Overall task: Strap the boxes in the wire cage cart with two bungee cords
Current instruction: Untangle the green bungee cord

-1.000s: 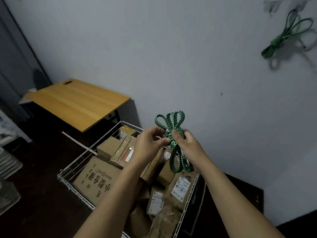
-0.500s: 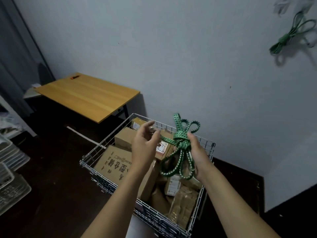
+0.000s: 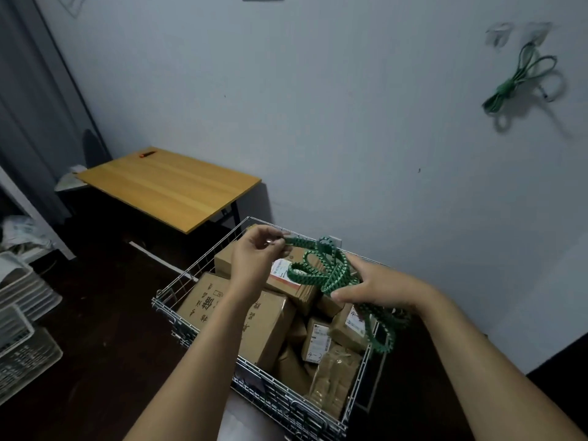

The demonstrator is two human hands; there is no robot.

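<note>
Boxes [image 3: 264, 319] in cart [image 3: 178, 281], table [image 3: 171, 186] behind-left.

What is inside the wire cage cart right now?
The wire cage cart holds brown cardboard boxes, several with white labels, and paper-wrapped parcels near the front. The forearms and the green bungee cord cover some boxes; lower layers are hidden.
</note>
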